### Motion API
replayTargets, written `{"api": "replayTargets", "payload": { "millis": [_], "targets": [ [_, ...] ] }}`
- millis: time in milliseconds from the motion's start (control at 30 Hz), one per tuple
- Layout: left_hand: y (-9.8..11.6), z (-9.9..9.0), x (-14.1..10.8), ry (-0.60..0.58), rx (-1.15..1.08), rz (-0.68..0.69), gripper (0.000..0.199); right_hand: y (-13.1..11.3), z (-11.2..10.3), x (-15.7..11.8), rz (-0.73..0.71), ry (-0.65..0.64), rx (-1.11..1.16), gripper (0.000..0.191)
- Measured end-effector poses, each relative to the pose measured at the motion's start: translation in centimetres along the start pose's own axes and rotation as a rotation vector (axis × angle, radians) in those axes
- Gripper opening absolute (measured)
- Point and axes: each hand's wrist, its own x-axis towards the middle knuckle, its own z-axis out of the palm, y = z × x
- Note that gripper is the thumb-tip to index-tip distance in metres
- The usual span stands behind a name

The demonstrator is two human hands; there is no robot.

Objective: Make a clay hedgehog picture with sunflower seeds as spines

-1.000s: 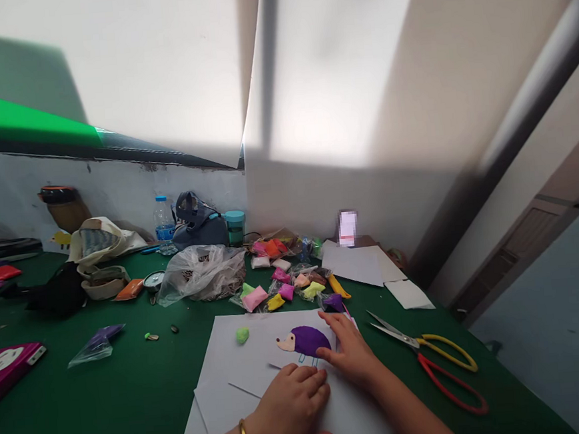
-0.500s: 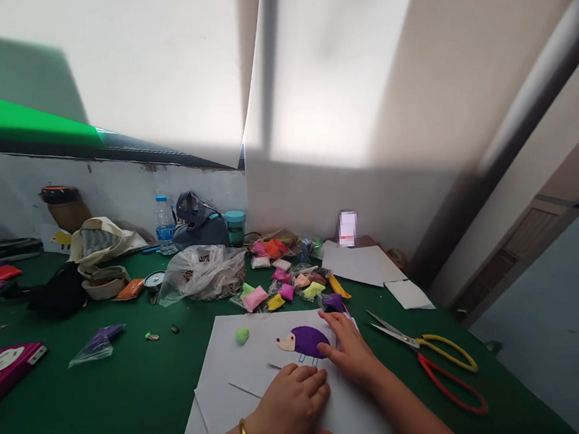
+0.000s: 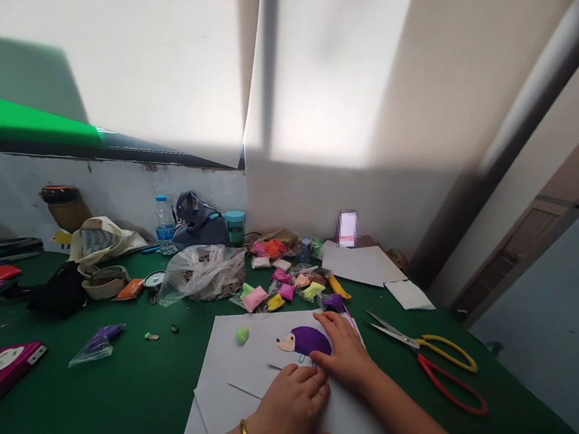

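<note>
Along the near edge of the green table (image 3: 94, 406): two bare hands over white paper (image 3: 231, 365), sheets overlapping, with a purple hedgehog figure (image 3: 306, 341) lying toward the paper's far right corner.

Hedgehog figure: snout pointing left, pale face with dark dots, blue-outlined legs below, the rear ones barely showing now.

Right hand (image 3: 346, 349): and there's the change! It has slipped a little left, and its thumb comes in at the body's lower edge, covering more of those legs. Fingers close together, thumb well apart from them, the figure's rear end in between; nothing looks clamped.

Left hand (image 3: 298, 400): palm down on the paper, nearer than the figure, fingers side by side, thumb off toward the near edge; whether anything lies beneath it, I cannot tell.

What the shift means: attention seems to go to the rear edge, probably a press or a steadying touch.

Green lump (image 3: 242, 335): near the paper's far left corner, apart from both hands.

Scissors (image 3: 416, 344): beyond the paper's right edge, blades parted.

Coloured packets (image 3: 254, 298): crowding past the paper's far edge, a purple packet (image 3: 333, 302) closest to the right hand.
</note>
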Motion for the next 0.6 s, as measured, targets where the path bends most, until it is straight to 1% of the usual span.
{"api": "replayTargets", "payload": {
  "millis": [100, 267, 467, 600],
  "targets": [
    [0.1, -0.1, 0.1, 0.003, 0.009, 0.011, 0.070, -0.3, 0.4, 0.1, 0.001, 0.010, -0.001, 0.076],
    [0.2, -0.2, 0.1, 0.004, 0.019, 0.025, 0.070, -0.6, 0.4, 0.5, -0.012, -0.016, 0.043, 0.071],
    [0.2, -0.2, 0.1, -0.018, 0.025, -0.004, 0.071, -1.4, 0.8, 0.6, -0.014, 0.001, -0.063, 0.075],
    [0.1, 0.0, 0.1, -0.012, 0.009, -0.008, 0.070, -1.6, 1.0, 0.6, -0.057, 0.011, -0.057, 0.072]
  ]
}}
